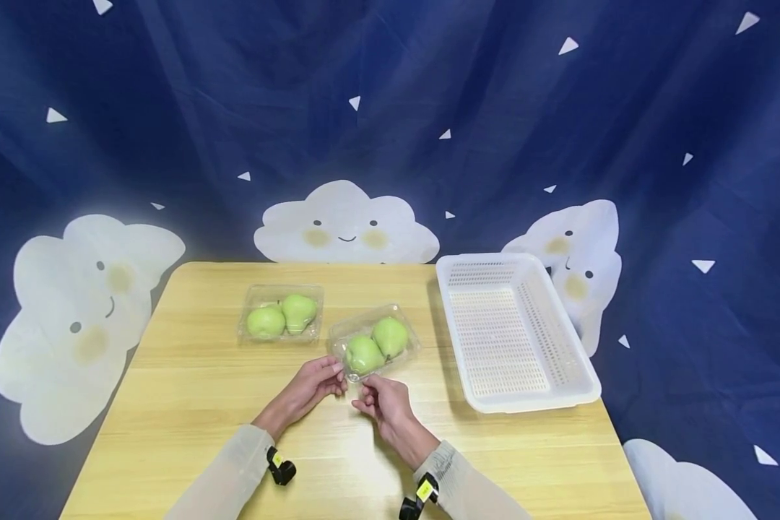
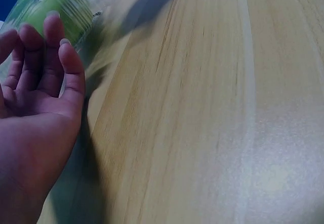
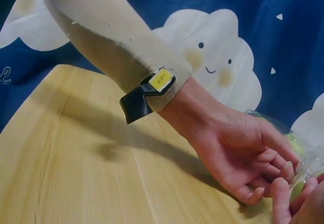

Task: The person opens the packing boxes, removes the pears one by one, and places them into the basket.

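Two green pears lie in a clear plastic box, set at a slant near the middle of the table. My left hand grips the box's near left corner, its other fingers loosely curled in the left wrist view. Beside it, my right hand has bent fingers at the near corner; whether they pinch the plastic is unclear. The right wrist view shows the fingertips of both hands close together at the clear edge. Another clear box with two green pears stands farther left.
A white slatted plastic basket stands at the right side of the wooden table, by its edge. Behind the table hangs a dark blue curtain printed with clouds and triangles.
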{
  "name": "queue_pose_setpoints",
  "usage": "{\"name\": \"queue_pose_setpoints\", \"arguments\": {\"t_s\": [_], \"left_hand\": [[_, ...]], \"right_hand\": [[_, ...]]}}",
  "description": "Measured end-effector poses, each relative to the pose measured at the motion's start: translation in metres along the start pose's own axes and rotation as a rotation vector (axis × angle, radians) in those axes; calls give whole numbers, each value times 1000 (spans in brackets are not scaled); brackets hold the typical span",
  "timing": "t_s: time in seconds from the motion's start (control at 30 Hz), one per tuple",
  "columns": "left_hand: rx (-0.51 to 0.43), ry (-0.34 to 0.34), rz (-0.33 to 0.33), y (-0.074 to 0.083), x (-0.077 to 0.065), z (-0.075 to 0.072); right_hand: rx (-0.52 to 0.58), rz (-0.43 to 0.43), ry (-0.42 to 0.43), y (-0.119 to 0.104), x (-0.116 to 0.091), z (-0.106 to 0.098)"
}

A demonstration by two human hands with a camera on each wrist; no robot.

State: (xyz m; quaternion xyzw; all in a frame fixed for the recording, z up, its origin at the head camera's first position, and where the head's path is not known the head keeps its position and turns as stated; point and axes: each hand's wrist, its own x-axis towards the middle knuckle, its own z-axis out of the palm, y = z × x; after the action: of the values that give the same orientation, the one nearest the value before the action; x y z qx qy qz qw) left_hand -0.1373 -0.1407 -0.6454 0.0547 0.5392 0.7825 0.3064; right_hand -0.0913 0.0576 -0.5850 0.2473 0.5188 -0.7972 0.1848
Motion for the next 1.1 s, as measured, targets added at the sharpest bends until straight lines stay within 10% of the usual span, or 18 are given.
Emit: {"name": "queue_pose_setpoints", "arguments": {"t_s": [1.1], "left_hand": [[33, 55, 62, -5, 0, 12]], "right_hand": [[-57, 23, 3, -5, 1, -7]]}}
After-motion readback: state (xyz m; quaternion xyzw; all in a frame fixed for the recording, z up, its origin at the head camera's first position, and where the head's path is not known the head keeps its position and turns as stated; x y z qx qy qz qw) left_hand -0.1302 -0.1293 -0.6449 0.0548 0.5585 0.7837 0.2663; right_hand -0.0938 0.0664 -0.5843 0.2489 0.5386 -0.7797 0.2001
